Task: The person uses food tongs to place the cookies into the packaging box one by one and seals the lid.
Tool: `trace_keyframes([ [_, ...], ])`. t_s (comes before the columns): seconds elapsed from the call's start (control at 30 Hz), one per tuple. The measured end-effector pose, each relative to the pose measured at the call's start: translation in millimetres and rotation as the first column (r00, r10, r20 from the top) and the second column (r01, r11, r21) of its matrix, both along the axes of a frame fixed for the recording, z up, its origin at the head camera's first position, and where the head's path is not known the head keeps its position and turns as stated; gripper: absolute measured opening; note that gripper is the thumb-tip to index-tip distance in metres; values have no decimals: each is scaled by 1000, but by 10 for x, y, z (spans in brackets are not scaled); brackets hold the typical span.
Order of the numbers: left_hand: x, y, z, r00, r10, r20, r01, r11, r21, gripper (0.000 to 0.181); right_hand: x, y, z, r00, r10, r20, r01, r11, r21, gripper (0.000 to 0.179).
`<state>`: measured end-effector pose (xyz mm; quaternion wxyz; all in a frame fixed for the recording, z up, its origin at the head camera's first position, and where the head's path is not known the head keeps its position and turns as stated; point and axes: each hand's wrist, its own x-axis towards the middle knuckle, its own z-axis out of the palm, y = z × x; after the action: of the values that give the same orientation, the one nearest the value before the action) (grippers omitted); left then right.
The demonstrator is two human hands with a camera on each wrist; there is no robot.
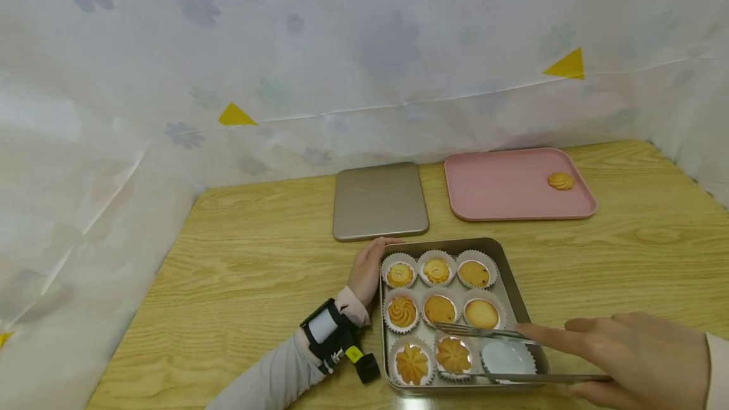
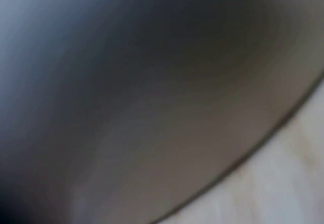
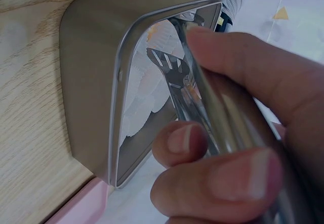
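Observation:
My right hand (image 1: 638, 356) grips metal tongs (image 1: 547, 377), reaching in from the right over a square metal baking tin (image 1: 515, 283). The two tong ends stand apart on either side of a star-shaped cookie (image 1: 454, 353) in the front row's middle paper cup; contact cannot be told. In the right wrist view, the thumb and fingers close round the tongs (image 3: 228, 102), whose slotted end (image 3: 169, 64) points into the tin. My left hand (image 1: 364, 271) rests along the tin's left side, fingertips by its back corner. The left wrist view is too blurred to read.
Several cookies sit in paper cups inside the tin; the front right cup (image 1: 509, 358) shows its white bottom. Behind lies a flat brown metal lid or pan (image 1: 380, 201). A pink tray (image 1: 501, 185) at the back right carries one swirled cookie (image 1: 560, 181). Flowered sheeting borders the table.

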<state>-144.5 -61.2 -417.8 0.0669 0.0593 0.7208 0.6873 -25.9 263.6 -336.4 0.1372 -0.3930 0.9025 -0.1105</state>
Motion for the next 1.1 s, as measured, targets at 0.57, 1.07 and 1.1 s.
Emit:
trace_keyframes([
  [0.57,9,-1,12,1000,-3,4,3,1000,-3,46,17,164,45,998,-51,43,55,994,-94,68],
  [1.07,-3,-12,3,1000,12,5,-12,1000,-29,46,-323,424,244,935,-260,-243,205,952,-229,89],
  [1.1,-3,-13,3,1000,11,3,-11,1000,-27,46,-348,444,252,927,-286,-244,228,943,-241,90],
])
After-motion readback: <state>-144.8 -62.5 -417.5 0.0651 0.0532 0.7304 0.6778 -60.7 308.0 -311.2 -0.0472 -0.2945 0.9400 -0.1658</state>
